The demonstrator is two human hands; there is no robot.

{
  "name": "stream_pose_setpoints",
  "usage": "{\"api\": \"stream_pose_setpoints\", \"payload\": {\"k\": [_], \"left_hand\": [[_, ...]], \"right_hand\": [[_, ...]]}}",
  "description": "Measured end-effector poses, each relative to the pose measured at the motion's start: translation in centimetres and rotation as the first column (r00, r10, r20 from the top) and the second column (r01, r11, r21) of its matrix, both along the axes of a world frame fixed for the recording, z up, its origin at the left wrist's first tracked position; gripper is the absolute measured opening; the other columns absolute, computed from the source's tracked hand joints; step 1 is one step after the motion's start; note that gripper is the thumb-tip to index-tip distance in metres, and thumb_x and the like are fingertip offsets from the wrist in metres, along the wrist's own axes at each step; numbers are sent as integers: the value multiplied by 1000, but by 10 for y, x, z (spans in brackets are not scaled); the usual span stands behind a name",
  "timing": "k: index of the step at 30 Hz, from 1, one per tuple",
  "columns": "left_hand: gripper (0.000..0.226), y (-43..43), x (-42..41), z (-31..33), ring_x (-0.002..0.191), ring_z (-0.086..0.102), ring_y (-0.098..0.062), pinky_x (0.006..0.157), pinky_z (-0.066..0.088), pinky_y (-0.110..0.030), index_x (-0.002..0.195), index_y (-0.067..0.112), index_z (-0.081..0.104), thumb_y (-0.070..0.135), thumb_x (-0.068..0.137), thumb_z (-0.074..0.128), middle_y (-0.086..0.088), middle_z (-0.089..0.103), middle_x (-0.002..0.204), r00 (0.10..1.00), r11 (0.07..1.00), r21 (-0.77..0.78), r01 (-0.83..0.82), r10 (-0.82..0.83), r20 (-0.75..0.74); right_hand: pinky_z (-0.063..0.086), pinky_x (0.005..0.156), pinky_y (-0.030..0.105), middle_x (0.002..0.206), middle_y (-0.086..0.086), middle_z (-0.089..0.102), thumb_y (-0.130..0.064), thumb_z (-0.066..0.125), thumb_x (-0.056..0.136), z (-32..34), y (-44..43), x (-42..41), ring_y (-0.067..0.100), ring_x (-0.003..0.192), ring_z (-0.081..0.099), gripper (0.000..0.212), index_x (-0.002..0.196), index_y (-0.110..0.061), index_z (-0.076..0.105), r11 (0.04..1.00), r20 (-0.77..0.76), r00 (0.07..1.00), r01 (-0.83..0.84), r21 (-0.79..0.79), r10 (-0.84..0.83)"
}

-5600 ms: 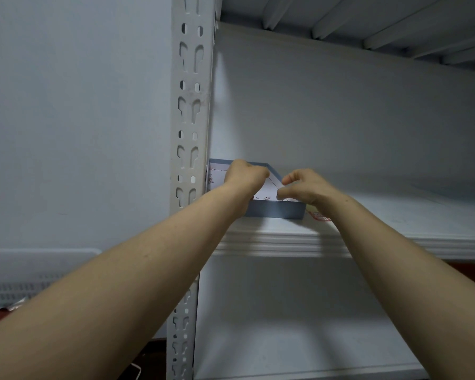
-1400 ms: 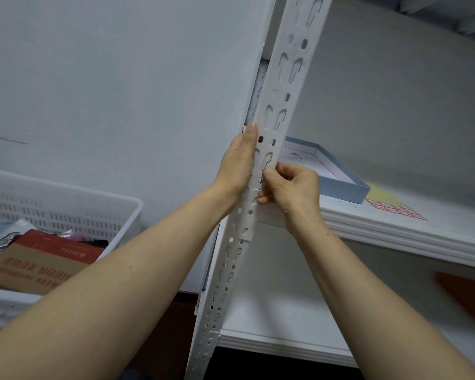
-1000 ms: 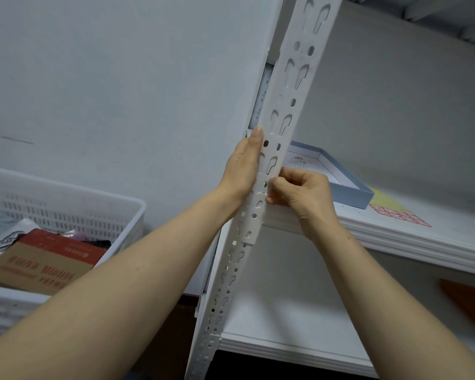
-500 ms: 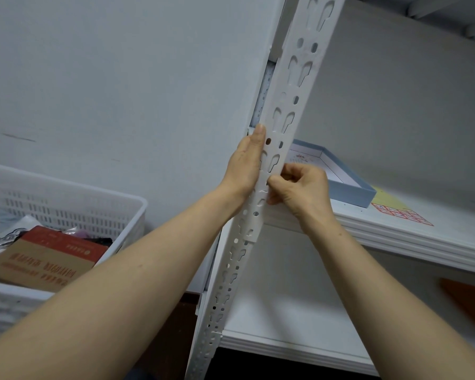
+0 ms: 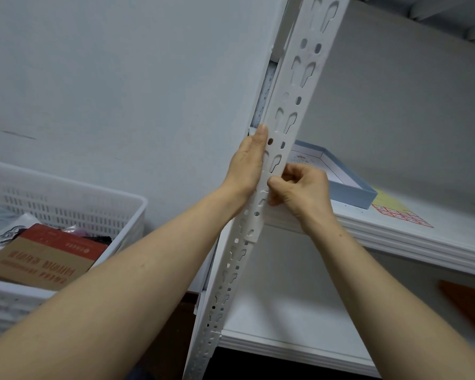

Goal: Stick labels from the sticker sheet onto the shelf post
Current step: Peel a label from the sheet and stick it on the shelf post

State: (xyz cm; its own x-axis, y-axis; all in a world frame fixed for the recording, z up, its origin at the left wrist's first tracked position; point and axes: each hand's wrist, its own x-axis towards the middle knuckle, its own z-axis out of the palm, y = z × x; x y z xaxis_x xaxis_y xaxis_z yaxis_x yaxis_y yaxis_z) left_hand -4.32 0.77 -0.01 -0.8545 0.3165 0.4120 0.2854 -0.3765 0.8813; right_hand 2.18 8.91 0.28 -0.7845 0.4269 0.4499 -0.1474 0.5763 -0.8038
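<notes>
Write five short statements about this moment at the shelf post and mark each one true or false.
1. The left hand lies flat along the shelf post, fingers straight. True.
2. The right hand rests inside the blue box. False: its thumb presses the post's front, with its fingers curled at the post's edge.
3. The sticker sheet lies on the shelf, right of the blue box. True.
4. The white basket stands on that shelf. False: it stands left of the post, outside the shelving.
5. A red and brown carton lies in the basket. True.
</notes>
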Motion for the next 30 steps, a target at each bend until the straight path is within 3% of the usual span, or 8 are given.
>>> {"api": "stream_pose_setpoints", "payload": {"k": [5, 8, 10, 14, 17, 23, 30], "left_hand": [[55, 0, -1, 0, 99, 64, -14, 82, 49, -23, 120, 13, 57, 55, 95, 33, -2, 66, 111, 1000, 1000, -9, -4, 4, -11], [53, 0, -1, -1, 91, 64, -11, 76, 49, -21, 119, 13, 57, 54, 96, 33, 0, 66, 104, 1000, 1000, -8, -2, 2, -8], [52, 0, -1, -1, 89, 64, -11, 76, 50, -22, 120, 13, 57, 53, 96, 34, 1, 66, 102, 1000, 1000, 0, 6, -6, -7], [52, -1, 0, 1, 96, 64, -16, 86, 51, -29, 118, 13, 57, 54, 95, 34, -1, 66, 104, 1000, 1000, -4, -4, 4, -4], [50, -1, 1, 1, 90, 63, -11, 79, 50, -22, 116, 14, 57, 53, 96, 34, 4, 65, 98, 1000, 1000, 5, 0, 0, 4], [54, -1, 0, 1, 99, 64, -14, 81, 49, -22, 119, 14, 57, 55, 95, 33, -2, 66, 111, 1000, 1000, -14, -17, 17, -2], [53, 1, -1, -1, 105, 62, -17, 96, 47, -33, 115, 14, 59, 56, 95, 33, -2, 65, 111, 1000, 1000, -16, -24, 24, 1]], "right_hand": [[60, 68, 43, 67, 9, 69, 3, 59, 73, -2, 5, 0, 16, 52, 64, 20, 82, -9, 71, 1000, 17, 1000, -22, -5, 22], [59, 64, 27, 81, 14, 69, 11, 57, 80, -1, 12, 7, 15, 59, 62, 25, 100, 0, 69, 978, 24, 985, -164, -132, 169], [59, 68, 26, 86, 18, 71, 11, 58, 82, 1, 15, 11, 17, 64, 62, 26, 102, -3, 69, 958, 28, 972, -225, -177, 233], [59, 75, 36, 86, 33, 66, 9, 61, 80, 4, 13, 11, 20, 65, 62, 31, 85, -20, 71, 979, 42, 979, -198, -52, 200], [60, 65, 30, 77, 21, 67, 7, 60, 78, 6, 9, 9, 15, 56, 62, 28, 81, -18, 71, 990, 44, 989, -140, 28, 138], [60, 66, 43, 68, 2, 71, -2, 63, 69, 8, 5, 3, 21, 56, 69, 17, 73, -18, 69, 973, 77, 997, 2, 231, -21], [58, 74, 47, 71, 11, 71, -5, 61, 74, 13, 13, 5, 23, 62, 71, 14, 83, -9, 72, 954, 142, 990, -38, 297, -4]]}}
